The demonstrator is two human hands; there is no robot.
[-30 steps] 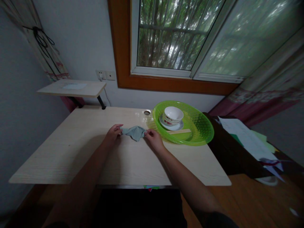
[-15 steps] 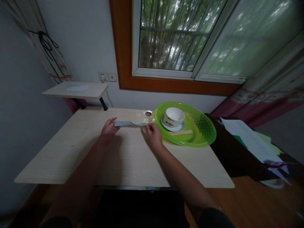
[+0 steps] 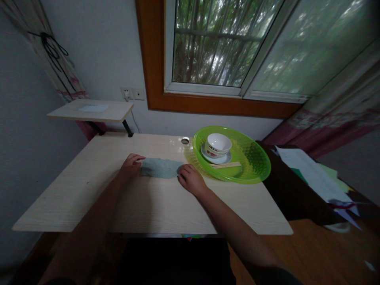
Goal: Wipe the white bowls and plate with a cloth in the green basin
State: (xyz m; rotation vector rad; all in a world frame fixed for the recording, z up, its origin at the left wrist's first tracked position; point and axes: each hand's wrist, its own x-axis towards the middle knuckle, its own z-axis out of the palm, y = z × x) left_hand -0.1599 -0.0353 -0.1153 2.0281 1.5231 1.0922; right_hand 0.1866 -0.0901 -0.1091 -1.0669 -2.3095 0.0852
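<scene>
The left hand point(image 3: 131, 166) is at the left end of a grey-green cloth point(image 3: 162, 168), its fingers reaching to the upper left corner; whether they pinch the fabric or only touch it, I cannot tell. The right hand point(image 3: 191, 179) is at the cloth's right end, fingers bent and close together over the edge, and how firmly they grip is also unclear. Between the two hands the cloth lies spread out as a long, nearly rectangular strip on the pale wood-look counter point(image 3: 166, 206). Beyond the right hand, a large green plastic basket point(image 3: 252, 158) sits at the right rear of the counter. Inside it, toward its left side, stacked white bowls point(image 3: 219, 143) with a red pattern stand upright on a white plate point(image 3: 227, 158), and a bundle of light chopsticks point(image 3: 227, 165) lies just in front of the plate. A round hole point(image 3: 185, 141) is set in the counter near the basket's left rim. At the left rear, a small raised shelf point(image 3: 113, 113) on black supports carries a sheet of paper point(image 3: 94, 108). Behind the counter are a wall socket point(image 3: 126, 93) with a plug in it and a window point(image 3: 219, 43) framed in brown wood. Farther right, papers point(image 3: 311, 172) lie on a dark surface beside the counter, below a curtain point(image 3: 332, 111).
</scene>
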